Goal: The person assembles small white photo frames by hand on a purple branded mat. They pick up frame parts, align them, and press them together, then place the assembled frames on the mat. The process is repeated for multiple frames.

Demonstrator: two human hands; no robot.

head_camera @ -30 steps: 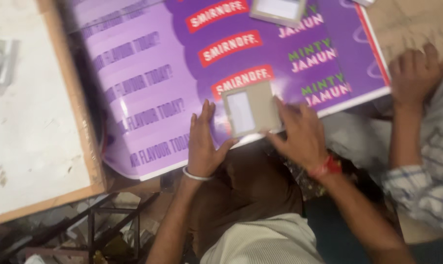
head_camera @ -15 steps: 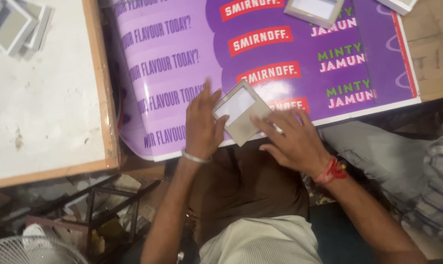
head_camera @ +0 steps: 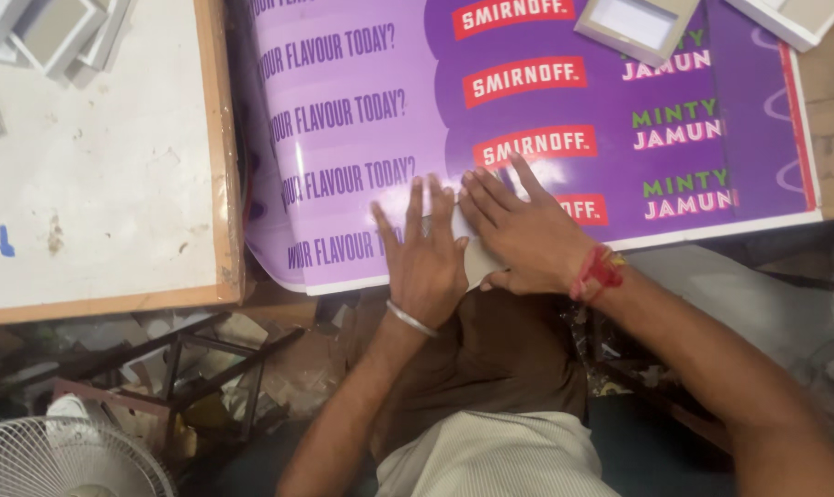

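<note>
Several grey-and-white frames point(head_camera: 53, 32) lie cut off at the upper left of the frame on a white board point(head_camera: 113, 184), and a fan point(head_camera: 63, 460) shows only partly at the bottom left. The purple printed sheet point(head_camera: 527, 110) covers the worktop in the middle. At its lower edge both hands lie flat, fingers spread, pressing on a small pale card piece point(head_camera: 479, 262) that is almost wholly hidden beneath them: the left hand point(head_camera: 426, 262) with a metal bangle, the right hand point(head_camera: 523, 230) with a red thread, touching side by side. Two more frames point(head_camera: 638, 23) are cropped at the top right.
</note>
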